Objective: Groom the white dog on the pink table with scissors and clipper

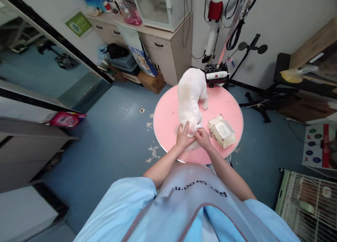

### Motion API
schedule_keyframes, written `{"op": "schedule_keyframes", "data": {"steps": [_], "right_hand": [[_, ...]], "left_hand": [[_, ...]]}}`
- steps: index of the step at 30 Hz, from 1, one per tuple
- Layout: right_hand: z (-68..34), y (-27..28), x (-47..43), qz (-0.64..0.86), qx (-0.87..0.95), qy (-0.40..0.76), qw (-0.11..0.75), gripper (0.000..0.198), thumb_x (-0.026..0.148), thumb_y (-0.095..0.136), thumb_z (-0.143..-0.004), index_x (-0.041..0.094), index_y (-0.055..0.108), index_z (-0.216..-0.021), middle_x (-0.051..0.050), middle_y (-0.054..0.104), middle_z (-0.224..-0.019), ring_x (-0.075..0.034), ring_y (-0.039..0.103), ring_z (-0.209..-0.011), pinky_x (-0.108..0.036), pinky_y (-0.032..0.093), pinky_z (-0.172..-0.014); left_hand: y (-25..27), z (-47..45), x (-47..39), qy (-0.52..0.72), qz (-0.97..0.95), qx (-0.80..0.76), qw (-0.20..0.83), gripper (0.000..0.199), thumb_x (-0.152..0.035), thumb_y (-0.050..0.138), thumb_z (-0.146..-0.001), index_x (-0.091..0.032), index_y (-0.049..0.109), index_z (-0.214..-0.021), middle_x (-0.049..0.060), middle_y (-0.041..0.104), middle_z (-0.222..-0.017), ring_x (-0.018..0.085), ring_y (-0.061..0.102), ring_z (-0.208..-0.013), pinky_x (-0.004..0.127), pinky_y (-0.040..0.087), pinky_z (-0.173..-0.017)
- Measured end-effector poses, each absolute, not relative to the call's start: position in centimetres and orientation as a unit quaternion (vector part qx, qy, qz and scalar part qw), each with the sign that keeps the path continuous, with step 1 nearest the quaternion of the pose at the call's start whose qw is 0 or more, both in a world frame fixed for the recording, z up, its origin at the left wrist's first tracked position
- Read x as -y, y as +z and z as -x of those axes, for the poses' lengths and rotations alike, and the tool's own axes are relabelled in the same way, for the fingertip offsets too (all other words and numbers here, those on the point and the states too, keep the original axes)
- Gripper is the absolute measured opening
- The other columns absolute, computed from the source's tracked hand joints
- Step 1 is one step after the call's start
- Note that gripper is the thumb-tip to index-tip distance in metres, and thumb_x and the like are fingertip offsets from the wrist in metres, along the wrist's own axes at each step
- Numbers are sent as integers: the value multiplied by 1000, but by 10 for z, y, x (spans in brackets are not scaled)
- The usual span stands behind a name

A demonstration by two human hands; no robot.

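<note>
A white, short-clipped dog (191, 94) stands on a round pink table (165, 112), its head towards me and lowered. My left hand (185, 137) grips the dog's head from the left, thumb and fingers around it. At the right side of the head, the fingertips of my right hand (202, 138) are pinched on a small white wipe (198, 126), mostly hidden by the fingers and fur. The dog's face is largely covered by my hands. Just right of my right hand lies a soft pack of wipes (222, 131) with a white plastic lid.
Behind the table, a white tube (217, 75) lies on a black tool holder beside a dryer stand (212, 38). Cabinets (168, 56) stand at the back left. A wire cage (308, 203) is at lower right. Fur clippings (152, 153) lie on the blue floor.
</note>
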State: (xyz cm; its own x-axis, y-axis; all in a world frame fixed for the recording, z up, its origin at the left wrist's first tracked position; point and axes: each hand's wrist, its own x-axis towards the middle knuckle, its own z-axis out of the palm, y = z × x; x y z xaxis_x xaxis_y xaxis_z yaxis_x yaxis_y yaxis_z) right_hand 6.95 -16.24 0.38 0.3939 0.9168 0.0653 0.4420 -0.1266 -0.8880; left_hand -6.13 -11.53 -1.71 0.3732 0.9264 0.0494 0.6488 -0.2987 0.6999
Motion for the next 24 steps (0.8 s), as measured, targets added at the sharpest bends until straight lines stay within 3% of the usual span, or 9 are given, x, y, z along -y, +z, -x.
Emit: {"op": "schedule_keyframes", "data": {"steps": [2, 7, 12, 17, 24], "right_hand": [[-83, 8, 160, 698, 477, 281, 455, 22, 32, 50, -81, 20, 58, -65, -2, 54, -71, -19, 54, -74, -32, 47, -72], [-92, 15, 141, 658, 581, 272, 394, 14, 30, 59, -79, 20, 68, -81, -7, 60, -96, -20, 56, -93, -33, 44, -86], [-88, 8, 124, 656, 603, 266, 367, 16, 25, 50, -84, 20, 64, -79, -4, 61, -81, -19, 56, -83, -32, 44, -80], [-94, 6, 122, 645, 619, 262, 365, 11, 26, 55, -82, 20, 64, -82, -5, 63, -86, -20, 57, -87, -32, 43, -82], [-83, 15, 140, 678, 633, 197, 317, 23, 22, 44, -88, 20, 62, -74, -9, 60, -89, -22, 54, -86, -34, 43, -81]], "left_hand": [[-16, 56, 115, 232, -769, -512, 304, 101, -46, 80, -61, -18, 34, -146, 19, 38, -138, 39, 37, -131, 50, 37, -104], [-16, 56, 109, 237, -772, -499, 316, 101, -45, 81, -59, -16, 36, -145, 19, 40, -136, 38, 38, -130, 50, 37, -104], [-17, 65, 99, 217, -774, -489, 338, 104, -40, 81, -59, -17, 30, -147, 18, 41, -137, 34, 39, -131, 48, 38, -105], [-17, 68, 93, 200, -783, -478, 345, 107, -41, 81, -59, -18, 27, -148, 18, 39, -139, 35, 36, -133, 48, 37, -105], [-21, 66, 90, 211, -778, -483, 341, 105, -44, 81, -59, -16, 31, -147, 18, 42, -133, 34, 41, -129, 46, 38, -105]]}}
